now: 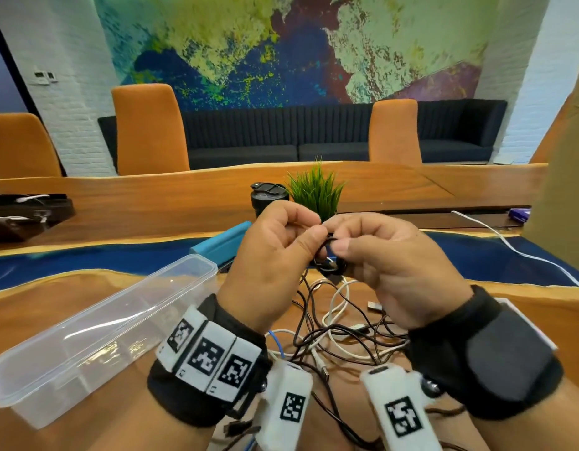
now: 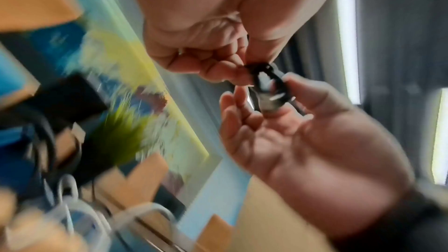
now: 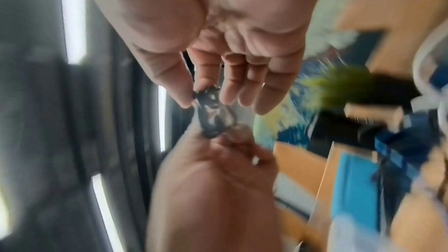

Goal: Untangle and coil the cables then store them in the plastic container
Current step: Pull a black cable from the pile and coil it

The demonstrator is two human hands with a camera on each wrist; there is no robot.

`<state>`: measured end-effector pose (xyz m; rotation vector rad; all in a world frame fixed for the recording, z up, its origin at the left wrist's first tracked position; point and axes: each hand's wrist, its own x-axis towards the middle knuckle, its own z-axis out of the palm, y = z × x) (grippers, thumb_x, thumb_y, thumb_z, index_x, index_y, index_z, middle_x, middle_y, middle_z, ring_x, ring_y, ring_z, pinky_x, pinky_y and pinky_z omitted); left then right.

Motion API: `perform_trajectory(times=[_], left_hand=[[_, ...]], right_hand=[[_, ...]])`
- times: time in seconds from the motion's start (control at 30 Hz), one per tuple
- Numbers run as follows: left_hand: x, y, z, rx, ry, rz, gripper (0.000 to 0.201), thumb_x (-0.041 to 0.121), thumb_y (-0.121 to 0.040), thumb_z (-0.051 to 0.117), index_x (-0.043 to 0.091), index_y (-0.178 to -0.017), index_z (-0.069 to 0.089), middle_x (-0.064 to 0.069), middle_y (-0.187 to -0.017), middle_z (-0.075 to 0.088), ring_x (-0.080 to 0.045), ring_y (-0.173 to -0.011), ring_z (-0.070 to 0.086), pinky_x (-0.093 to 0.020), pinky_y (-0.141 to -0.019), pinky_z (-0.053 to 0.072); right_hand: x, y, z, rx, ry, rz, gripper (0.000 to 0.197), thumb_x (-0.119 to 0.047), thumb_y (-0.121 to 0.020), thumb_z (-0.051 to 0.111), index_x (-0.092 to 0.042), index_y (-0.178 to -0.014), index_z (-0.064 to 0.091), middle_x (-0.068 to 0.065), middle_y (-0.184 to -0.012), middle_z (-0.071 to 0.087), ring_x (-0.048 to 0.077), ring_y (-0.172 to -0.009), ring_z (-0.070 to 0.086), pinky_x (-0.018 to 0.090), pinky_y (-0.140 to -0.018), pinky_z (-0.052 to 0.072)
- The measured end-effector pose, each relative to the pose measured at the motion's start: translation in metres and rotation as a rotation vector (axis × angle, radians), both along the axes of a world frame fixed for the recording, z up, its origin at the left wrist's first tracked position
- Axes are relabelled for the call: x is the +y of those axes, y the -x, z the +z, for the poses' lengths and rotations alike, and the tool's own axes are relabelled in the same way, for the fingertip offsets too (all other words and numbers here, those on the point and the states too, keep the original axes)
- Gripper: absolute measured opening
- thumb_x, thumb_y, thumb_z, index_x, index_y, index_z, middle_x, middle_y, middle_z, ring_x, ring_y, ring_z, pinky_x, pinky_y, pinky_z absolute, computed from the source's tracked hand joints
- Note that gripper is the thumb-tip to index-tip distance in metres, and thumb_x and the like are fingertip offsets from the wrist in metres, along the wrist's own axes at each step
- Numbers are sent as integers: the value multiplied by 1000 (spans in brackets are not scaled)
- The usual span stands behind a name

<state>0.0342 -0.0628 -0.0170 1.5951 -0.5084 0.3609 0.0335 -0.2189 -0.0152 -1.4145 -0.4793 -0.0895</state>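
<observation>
Both hands are raised above the table and meet over a small black cable coil (image 1: 330,263). My left hand (image 1: 309,231) pinches one side of it with thumb and fingers. My right hand (image 1: 338,237) pinches the other side between thumb and forefinger, its other fingers loosely extended. The wrist views are blurred but show the black cable coil (image 2: 265,81) (image 3: 213,114) held between the fingertips of both hands. Strands hang from it into a tangle of black and white cables (image 1: 340,330) on the table below. The clear plastic container (image 1: 53,385) lies open at the left.
A teal lid (image 1: 221,242) lies behind the container. A black tumbler (image 1: 267,196) and a small green plant (image 1: 315,190) stand past the hands. A white cable (image 1: 509,244) runs across the right side. A cardboard sheet (image 1: 561,190) fills the right edge.
</observation>
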Motion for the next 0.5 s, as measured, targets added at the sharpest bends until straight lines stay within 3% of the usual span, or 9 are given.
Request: perform_trajectory(times=[0.07,0.13,0.23,0.3,0.37,0.4,0.5], left_hand=[[3,0,-1,-177,-199,72,6,22,-92,57,19,-97,58,-4,-82,66,-19,-74,65,-44,-69,58],[6,-1,0,-266,-321,142,6,24,-94,54,21,-97,59,4,-81,64,-16,-75,64,-41,-69,57],[11,1,7,-198,-204,94,12,22,-93,55,14,-96,63,1,-79,67,-12,-72,65,-32,-68,57],[13,3,10,-106,-145,-26,11,18,-91,60,11,-99,64,-5,-84,70,-19,-78,69,-33,-71,59],[16,4,11,-99,-281,-34,14,10,-90,65,16,-103,65,-5,-90,72,-18,-82,70,-35,-74,60],[18,4,10,-133,-404,7,18,10,-89,67,19,-104,65,-1,-90,72,-14,-82,70,-33,-75,59],[19,4,11,-217,-602,113,24,14,-88,68,24,-109,62,8,-90,69,-9,-82,66,-32,-75,55]], right_hand=[[1,1,0,223,-215,171,6,-8,-72,62,-12,-71,66,9,-86,64,21,-79,62,43,-76,52],[4,3,-2,312,-285,240,5,-8,-75,65,-9,-80,66,10,-83,61,21,-82,60,52,-88,48],[9,6,-3,339,-323,242,6,-13,-79,62,-12,-81,67,9,-86,63,25,-90,57,49,-86,45],[9,3,-2,395,-352,240,8,-14,-83,59,-12,-89,64,12,-96,62,28,-97,53,48,-86,44],[4,0,-2,529,-415,261,18,-12,-82,60,-10,-100,59,14,-102,59,26,-93,57,48,-86,46],[2,-1,-2,591,-433,261,21,-11,-79,60,-9,-100,59,13,-97,61,24,-87,60,48,-85,47],[3,3,2,585,-374,176,13,-12,-73,62,-7,-85,62,9,-82,63,21,-76,62,45,-82,49]])
